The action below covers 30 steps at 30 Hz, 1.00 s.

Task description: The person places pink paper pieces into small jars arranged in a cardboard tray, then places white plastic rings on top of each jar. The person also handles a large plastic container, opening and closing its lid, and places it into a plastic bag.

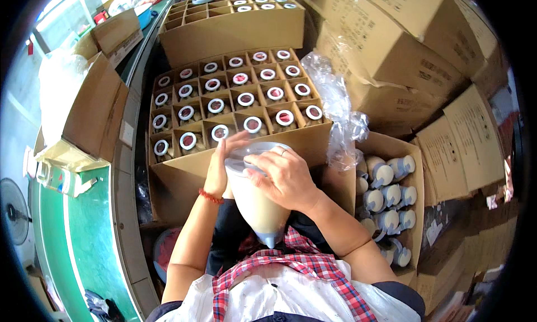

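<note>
- One tall jar [258, 202] of pale beige stuff sits in the middle, near the person's chest, lying tilted with its clear lid end pointing away and its grey bottom toward the plaid collar.
- Left hand [219, 168] is pressed flat against the jar's left side near the lid, fingers up, red bead bracelet on the wrist.
- Right hand [284, 176] is clamped over the top right of the jar, fingers curled around it, ring on one finger.
- Just beyond the hands: an open divided carton [184, 176] with 24 cells in a 4 by 6 grid, every cell holding a jar with a white-ringed lid.
- Farther off, a second divided carton [235, 34], only partly filled on its right side.
- On the right, a carton of loose jars [417, 210] lying on their sides; I count about ten, some hidden.
- Crumpled clear plastic [335, 112] hangs between the grid carton and the loose jars.
- Closed brown boxes stacked far right, green conveyor [84, 238] on the left.
</note>
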Each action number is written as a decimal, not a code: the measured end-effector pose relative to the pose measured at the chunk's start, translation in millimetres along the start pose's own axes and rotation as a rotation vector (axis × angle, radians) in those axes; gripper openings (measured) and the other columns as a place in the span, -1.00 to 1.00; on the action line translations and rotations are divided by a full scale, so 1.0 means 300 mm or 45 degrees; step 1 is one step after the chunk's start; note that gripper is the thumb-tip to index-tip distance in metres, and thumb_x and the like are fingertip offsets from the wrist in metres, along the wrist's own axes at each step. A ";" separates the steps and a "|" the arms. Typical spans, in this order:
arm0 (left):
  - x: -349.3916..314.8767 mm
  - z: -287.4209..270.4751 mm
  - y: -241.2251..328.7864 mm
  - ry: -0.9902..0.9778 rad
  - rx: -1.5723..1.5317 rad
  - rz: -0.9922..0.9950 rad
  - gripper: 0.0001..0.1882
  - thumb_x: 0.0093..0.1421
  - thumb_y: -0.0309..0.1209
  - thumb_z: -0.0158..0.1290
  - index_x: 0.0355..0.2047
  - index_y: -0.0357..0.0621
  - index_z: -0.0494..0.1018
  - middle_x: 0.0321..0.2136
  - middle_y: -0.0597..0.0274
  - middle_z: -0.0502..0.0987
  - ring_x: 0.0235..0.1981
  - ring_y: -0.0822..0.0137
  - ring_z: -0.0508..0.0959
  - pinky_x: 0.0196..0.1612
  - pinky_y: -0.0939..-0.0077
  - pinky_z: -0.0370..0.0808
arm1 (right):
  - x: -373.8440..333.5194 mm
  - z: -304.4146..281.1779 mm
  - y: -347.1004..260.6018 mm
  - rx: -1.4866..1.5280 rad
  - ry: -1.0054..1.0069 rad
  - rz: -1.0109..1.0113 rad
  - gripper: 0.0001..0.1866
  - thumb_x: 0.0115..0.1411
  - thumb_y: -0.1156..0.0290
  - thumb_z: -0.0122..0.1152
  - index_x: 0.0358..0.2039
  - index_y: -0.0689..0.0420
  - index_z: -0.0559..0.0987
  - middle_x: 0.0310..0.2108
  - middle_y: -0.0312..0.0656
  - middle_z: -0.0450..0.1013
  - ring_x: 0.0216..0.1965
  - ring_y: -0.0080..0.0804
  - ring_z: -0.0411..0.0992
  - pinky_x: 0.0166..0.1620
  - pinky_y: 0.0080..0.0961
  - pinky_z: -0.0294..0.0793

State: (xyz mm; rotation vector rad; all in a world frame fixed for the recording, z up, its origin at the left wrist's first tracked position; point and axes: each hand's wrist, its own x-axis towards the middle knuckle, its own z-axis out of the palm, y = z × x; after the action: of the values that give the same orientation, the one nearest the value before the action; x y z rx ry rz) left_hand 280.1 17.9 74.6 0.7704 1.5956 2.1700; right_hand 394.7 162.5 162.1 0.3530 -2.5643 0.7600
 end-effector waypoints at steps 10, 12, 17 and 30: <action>0.028 0.037 0.171 -0.429 0.755 0.234 -0.34 0.22 0.09 -0.28 -0.05 -0.32 0.39 0.03 -0.10 0.38 0.19 -0.09 0.23 0.21 0.01 0.09 | 0.026 0.081 0.393 1.774 -0.293 0.701 -0.20 0.31 -0.17 -0.52 -0.26 0.32 0.55 -0.56 -0.19 0.45 -0.48 -0.48 0.40 -0.25 -0.56 0.37; 0.034 0.156 0.276 -0.577 1.265 0.372 -0.26 0.18 0.14 -0.19 0.08 -0.30 0.29 0.11 -0.08 0.30 0.17 -0.08 0.25 0.18 0.02 0.14 | 0.081 0.224 0.544 2.293 -0.364 0.296 -0.22 0.32 -0.13 -0.51 -0.28 0.35 0.53 -0.67 -0.19 0.41 -0.59 -0.47 0.35 -0.26 -0.56 0.37; 0.105 0.057 0.243 -0.347 0.337 0.142 -0.22 0.20 0.17 -0.20 0.15 -0.29 0.19 0.15 -0.06 0.27 0.14 0.04 0.32 0.17 0.13 0.21 | 0.197 0.151 0.466 1.658 -0.231 0.605 -0.55 0.35 0.15 -0.23 -0.06 0.31 0.41 -0.32 -0.11 0.48 -0.32 -0.49 0.40 -0.12 -0.51 0.37; 0.086 0.171 0.312 -0.626 0.163 0.035 0.13 0.02 0.46 -0.30 0.28 -0.28 -0.13 0.26 -0.16 -0.03 0.25 -0.05 0.09 0.24 -0.04 -0.08 | 0.106 0.415 0.670 1.197 -0.146 0.548 -0.46 0.37 0.15 -0.26 0.23 0.24 0.14 0.18 -0.03 0.22 0.22 -0.26 0.17 0.24 -0.37 0.10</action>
State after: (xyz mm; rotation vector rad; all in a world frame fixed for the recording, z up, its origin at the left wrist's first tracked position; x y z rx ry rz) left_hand 294.9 42.5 180.5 1.2551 1.4714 1.7217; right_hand 252.8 252.4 -7.6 0.1056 -2.2234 2.1417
